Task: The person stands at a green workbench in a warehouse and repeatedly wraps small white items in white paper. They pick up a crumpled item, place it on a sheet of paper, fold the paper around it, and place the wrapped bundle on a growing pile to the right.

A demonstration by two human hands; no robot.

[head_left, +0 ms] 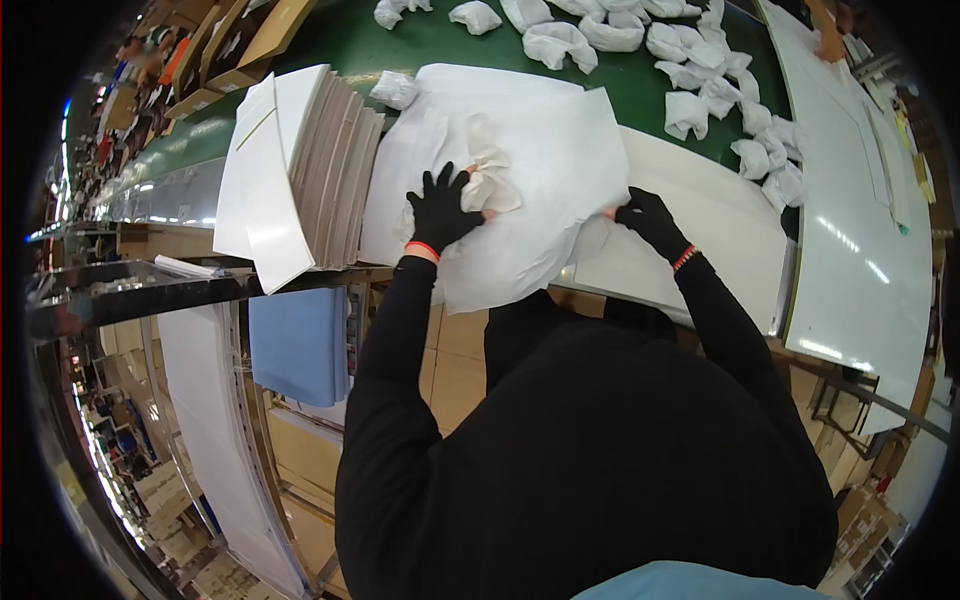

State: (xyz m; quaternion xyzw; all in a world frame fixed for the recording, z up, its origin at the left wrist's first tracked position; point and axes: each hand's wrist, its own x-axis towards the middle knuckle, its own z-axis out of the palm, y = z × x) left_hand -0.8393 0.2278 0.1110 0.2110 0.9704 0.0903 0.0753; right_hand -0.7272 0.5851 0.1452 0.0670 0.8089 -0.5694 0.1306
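Leaning over a green desk (450,40), a person in black sleeves works on white paper (540,130) that spreads across its near side and hangs over the edge. Below, to the left, a blue stack (297,340) sits beside a tall white sheet. Both hands wear black gloves with some fingertips bare, a red band at each wrist. The left hand (445,210) lies with fingers spread wide against the left side of a crumpled, cream-tinted bundle (490,175), which rests near the middle of the paper. The right hand (645,220), drawn narrow, pinches the paper's right edge, well apart from the bundle. A pale board (700,215) extends beneath and to the right of the paper; at left, a thick stack of sheets (340,165) stands close beside it. One small white packet (395,90) sits at the paper's far left corner. Farther back, more white packets (700,85) lie scattered, densest toward the right, near a glossy white panel (850,210). Cardboard cartons (245,50) stand at far left; another person's arm (826,38) shows at far right.
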